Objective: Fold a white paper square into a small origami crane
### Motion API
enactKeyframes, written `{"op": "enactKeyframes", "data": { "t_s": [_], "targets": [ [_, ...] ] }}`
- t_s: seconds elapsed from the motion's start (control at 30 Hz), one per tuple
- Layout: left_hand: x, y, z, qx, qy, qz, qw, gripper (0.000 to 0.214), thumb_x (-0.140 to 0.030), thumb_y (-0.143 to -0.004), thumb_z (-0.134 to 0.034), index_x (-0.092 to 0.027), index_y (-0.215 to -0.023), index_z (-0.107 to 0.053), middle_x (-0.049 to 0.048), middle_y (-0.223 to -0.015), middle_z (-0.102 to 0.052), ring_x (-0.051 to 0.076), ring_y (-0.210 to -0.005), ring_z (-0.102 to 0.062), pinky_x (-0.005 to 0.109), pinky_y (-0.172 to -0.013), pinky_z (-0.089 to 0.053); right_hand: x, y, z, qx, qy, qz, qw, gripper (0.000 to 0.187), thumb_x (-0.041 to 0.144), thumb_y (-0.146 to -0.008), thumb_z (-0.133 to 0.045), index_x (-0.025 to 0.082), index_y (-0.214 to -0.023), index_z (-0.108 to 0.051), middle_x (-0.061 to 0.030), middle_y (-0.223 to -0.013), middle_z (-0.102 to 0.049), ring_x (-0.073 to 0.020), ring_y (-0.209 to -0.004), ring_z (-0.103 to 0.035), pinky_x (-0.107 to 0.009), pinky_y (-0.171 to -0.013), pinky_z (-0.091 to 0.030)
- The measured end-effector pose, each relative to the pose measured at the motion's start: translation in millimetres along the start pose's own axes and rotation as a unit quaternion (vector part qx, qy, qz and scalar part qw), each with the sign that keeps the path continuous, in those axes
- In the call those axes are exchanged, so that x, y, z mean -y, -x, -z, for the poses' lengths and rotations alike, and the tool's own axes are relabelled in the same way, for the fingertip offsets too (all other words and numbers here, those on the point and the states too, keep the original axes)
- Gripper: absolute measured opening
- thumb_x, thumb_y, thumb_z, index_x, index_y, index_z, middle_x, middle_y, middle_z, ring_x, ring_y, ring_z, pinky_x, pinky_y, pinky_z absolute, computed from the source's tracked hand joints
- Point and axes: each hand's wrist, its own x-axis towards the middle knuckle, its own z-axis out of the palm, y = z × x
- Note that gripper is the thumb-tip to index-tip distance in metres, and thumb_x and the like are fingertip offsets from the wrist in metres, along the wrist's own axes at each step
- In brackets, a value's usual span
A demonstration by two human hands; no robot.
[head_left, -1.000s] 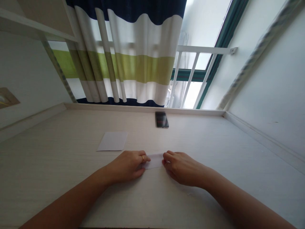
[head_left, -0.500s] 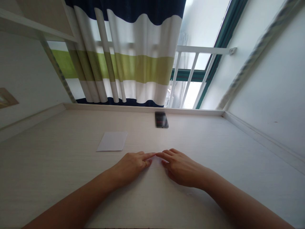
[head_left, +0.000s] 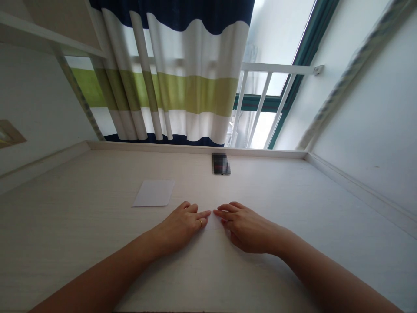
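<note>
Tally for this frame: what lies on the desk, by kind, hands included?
Hands: 2, left hand and right hand
White paper: 2, a flat sheet and a small piece mostly hidden under both hands
Dark blurred object: 1
Total: 5

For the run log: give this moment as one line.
left hand: flat on table | right hand: flat, fingertips near left's | white sheet: beyond left hand, untouched
</note>
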Motion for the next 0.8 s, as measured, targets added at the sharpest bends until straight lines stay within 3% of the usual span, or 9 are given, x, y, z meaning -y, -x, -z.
{"op": "enactKeyframes", "data": {
  "t_s": [0.3,0.5,0.63,0.8],
  "targets": [
    [6.1,0.9,4.8,0.033,0.111,0.040,0.992,0.028,-0.020,-0.086,-0.033,-0.027,-0.096,-0.058,-0.0023,-0.118,-0.053,0.016,-0.081,-0.045,0.031,-0.072,-0.025,-7.1,2.1,1.2,-0.013,-0.072,0.003,0.997,0.023,0.006,-0.069,-0.045,0.011,-0.081,-0.064,-0.0094,-0.112,-0.057,-0.0204,-0.111,-0.043,-0.035,-0.095,-0.029],
    [2.1,1.1,4.8,0.019,0.097,0.043,0.994,0.029,-0.021,-0.087,-0.032,-0.029,-0.102,-0.056,-0.0026,-0.121,-0.050,0.018,-0.084,-0.042,0.033,-0.072,-0.023,-8.7,2.8,2.8,-0.015,-0.093,0.003,0.996,0.026,0.005,-0.066,-0.044,0.013,-0.082,-0.063,-0.0077,-0.121,-0.050,-0.0215,-0.119,-0.035,-0.038,-0.098,-0.026],
    [0.4,0.5,4.1,0.015,0.062,0.036,0.997,0.027,-0.022,-0.087,-0.034,-0.027,-0.101,-0.055,-0.0020,-0.122,-0.050,0.019,-0.088,-0.041,0.033,-0.072,-0.022,-8.9,0.8,0.9,-0.010,-0.101,-0.001,0.995,0.029,0.008,-0.066,-0.046,0.012,-0.091,-0.061,-0.0104,-0.126,-0.046,-0.0207,-0.121,-0.033,-0.038,-0.100,-0.023],
    [1.1,0.7,6.2,0.022,0.063,0.034,0.997,0.028,-0.022,-0.087,-0.032,-0.028,-0.102,-0.055,-0.0018,-0.122,-0.050,0.019,-0.087,-0.041,0.033,-0.070,-0.022,-8.7,-1.3,-2.8,-0.006,-0.095,0.001,0.995,0.049,0.008,-0.065,-0.045,0.010,-0.114,-0.049,-0.0128,-0.125,-0.046,-0.0202,-0.120,-0.035,-0.039,-0.100,-0.021]
  ]
}}
